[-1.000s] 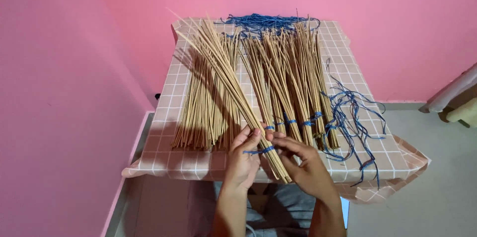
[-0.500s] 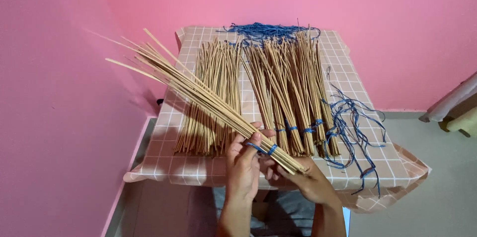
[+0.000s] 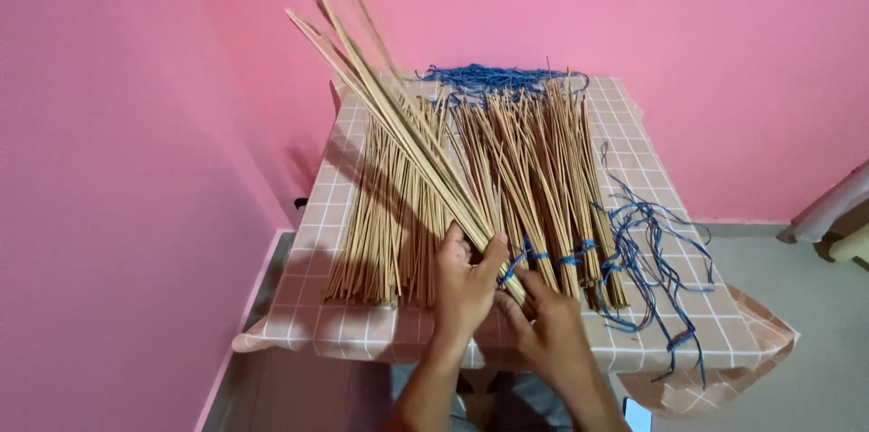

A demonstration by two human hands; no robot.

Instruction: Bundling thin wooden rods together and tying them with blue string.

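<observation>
Left hand [image 3: 463, 283] clasped round the lower end of a stick bundle [image 3: 398, 124] tilted up over the table's [image 3: 362, 328] near edge — right hand [image 3: 550, 328] just beside, fingers at its blue tie [image 3: 512, 266]. Loose sticks [image 3: 385, 215] near the left edge, tied bundles [image 3: 543, 178] mid-table, blue strings [image 3: 652, 251] toward the right edge.

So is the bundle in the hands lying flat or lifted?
Lifted. Both hands, left and right, grip the bundle at its blue-tied end; its far end angles up off the table.

Loose sticks [image 3: 380, 215] lie left of tied bundles [image 3: 543, 178] on the table [image 3: 652, 124], strings [image 3: 652, 251] at right
</observation>
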